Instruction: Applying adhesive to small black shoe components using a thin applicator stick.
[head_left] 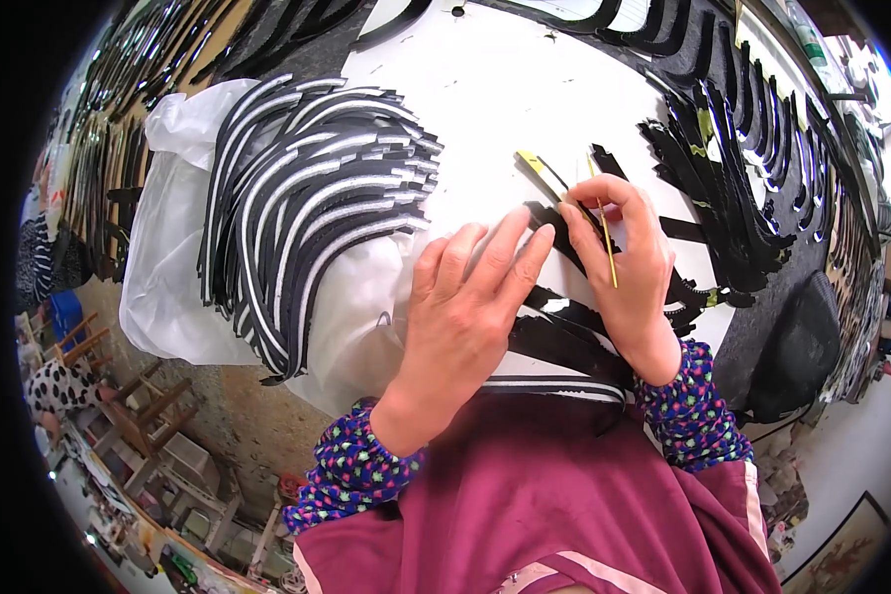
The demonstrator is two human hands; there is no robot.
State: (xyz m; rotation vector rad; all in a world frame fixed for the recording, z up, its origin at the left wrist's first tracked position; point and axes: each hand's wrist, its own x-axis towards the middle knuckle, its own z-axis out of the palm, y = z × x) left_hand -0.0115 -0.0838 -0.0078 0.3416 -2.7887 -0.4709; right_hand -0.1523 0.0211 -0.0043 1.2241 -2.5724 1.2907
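A: Head view, item one?
B: Black strip (554, 226), flat on the white counter (495, 89). Its long axis runs from upper left to lower right, passing under both hands.

A: Left hand (465, 297)?
B: Palm down, fingers extended and pressed on the strip, fingertips (537, 241) pointing up and to the right. Flat, not clenched; it pins rather than grips.

A: Right hand (624, 257)?
B: Pinched shut on a thin yellow stick (607, 238), held steeply, lower end toward the wrist. Its fingertips meet the strip just right of the left fingertips, nearly touching them.

A: Which hand is nearer the free end?
B: The right. The strip's upper end, with a yellow-tipped piece (535, 164), lies up and to the left of the right fingertips, just beyond them.

A: Other stock?
B: Stack of curved black-and-white strips (307, 198) on white wrapping (168, 277), left of the left hand, apart from it. Loose black pieces (564, 342) under the right wrist, more black curved pieces (723, 178) fanned to the right and far edge of the counter.

A: Anything else?
B: Dotted sleeves (351, 475) and a maroon garment (525, 495) at the lower edge; wooden chairs (148, 416) on the floor, lower left.
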